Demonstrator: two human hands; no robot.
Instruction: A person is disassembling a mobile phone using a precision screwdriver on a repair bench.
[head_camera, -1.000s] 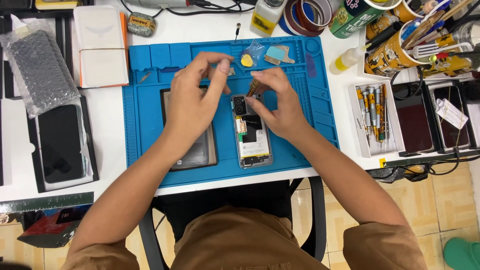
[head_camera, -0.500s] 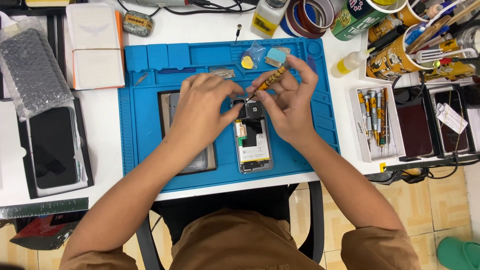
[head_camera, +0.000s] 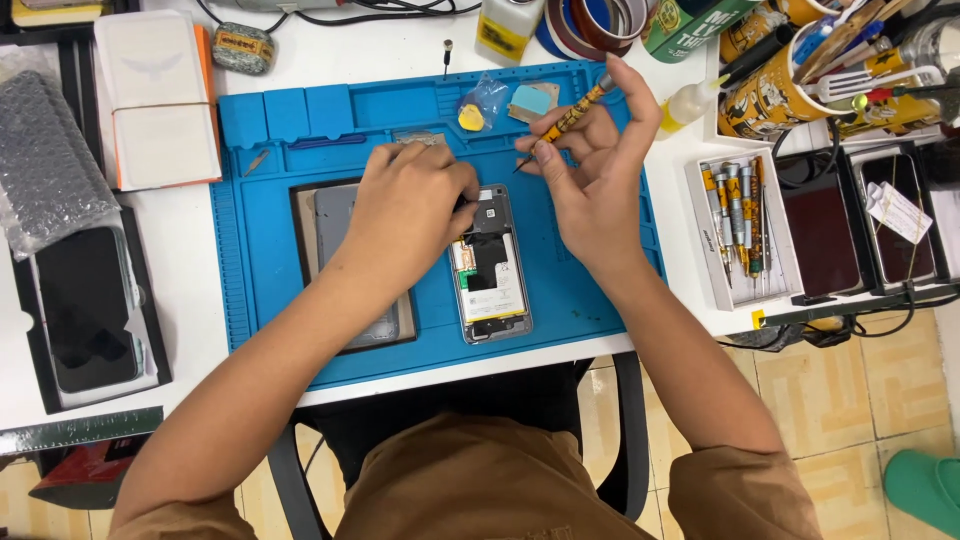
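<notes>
The right hand (head_camera: 590, 185) pinches a yellow-and-black screwdriver (head_camera: 565, 120) between its fingers, tip angled down-left, just far-right of the opened phone (head_camera: 490, 265). The left hand (head_camera: 410, 210) rests closed over the phone's far end, on the blue mat (head_camera: 270, 230).

A dark phone screen (head_camera: 85, 305) lies in a black tray at the surface's left edge, below a bubble-wrap package (head_camera: 45, 160). A white box (head_camera: 158, 100) sits near the far left corner. Two dark screens (head_camera: 860, 232) lie at the right edge.
</notes>
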